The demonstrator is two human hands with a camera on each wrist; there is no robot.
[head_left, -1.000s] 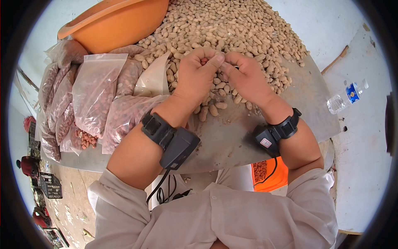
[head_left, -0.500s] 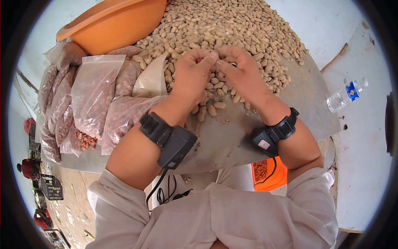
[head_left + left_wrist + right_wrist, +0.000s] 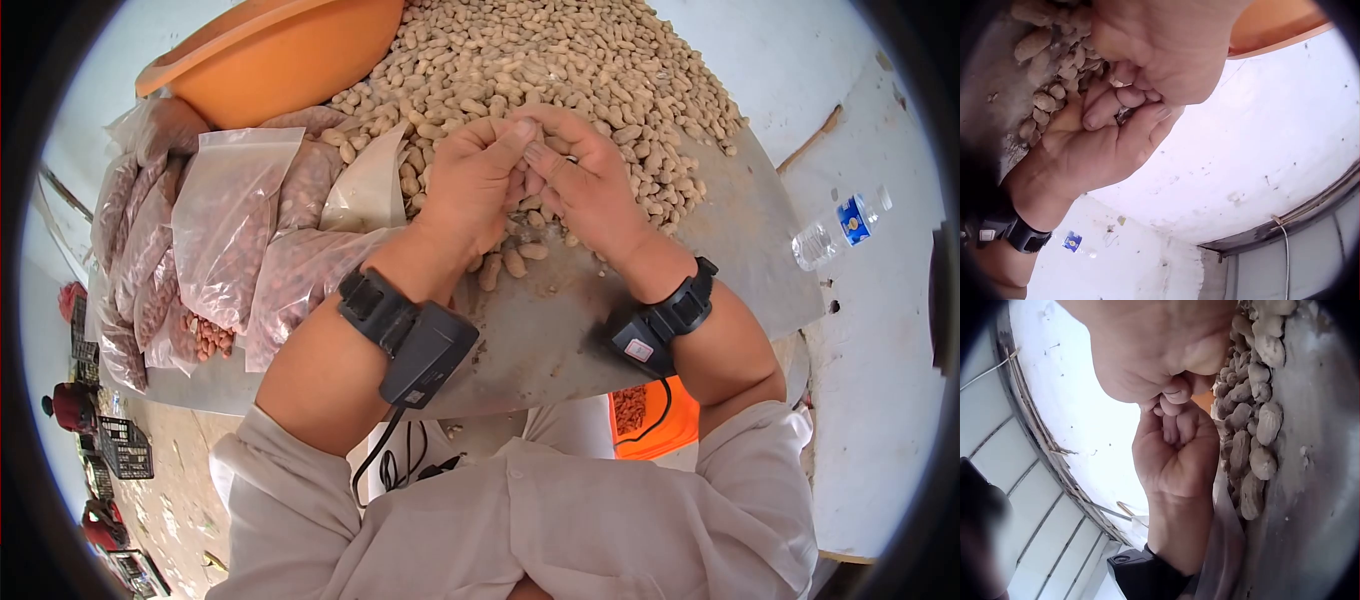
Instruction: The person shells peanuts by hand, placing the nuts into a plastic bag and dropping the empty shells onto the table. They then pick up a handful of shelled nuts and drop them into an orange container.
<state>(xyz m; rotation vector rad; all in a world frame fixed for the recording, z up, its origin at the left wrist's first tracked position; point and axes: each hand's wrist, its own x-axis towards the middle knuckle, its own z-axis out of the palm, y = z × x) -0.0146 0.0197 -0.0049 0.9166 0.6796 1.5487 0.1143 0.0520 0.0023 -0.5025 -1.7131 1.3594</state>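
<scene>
Over the near edge of a big heap of unshelled peanuts (image 3: 560, 60), my two hands meet fingertip to fingertip. My left hand (image 3: 475, 185) is curled into a loose fist, and its thumb and fingers pinch a small peanut that is mostly hidden. My right hand (image 3: 580, 185) presses in from the right, its fingers curled round the same peanut. In the left wrist view the left hand (image 3: 1166, 50) sits above the right hand (image 3: 1104, 137), with peanuts (image 3: 1041, 100) behind. The right wrist view shows the left hand's fist (image 3: 1179, 450) beside the peanuts (image 3: 1254, 425).
The heap lies on a grey metal table (image 3: 560, 320). An orange basin (image 3: 280, 50) stands at the far left. Several clear bags of red kernels (image 3: 230, 220) are stacked left of my hands. A water bottle (image 3: 840, 225) lies on the floor at right, and an orange tub (image 3: 650, 415) sits under the table.
My hands have closed in tighter against each other and the right fingers have turned over the left fingertips. The red kernels seen earlier in the left hand are now hidden.
</scene>
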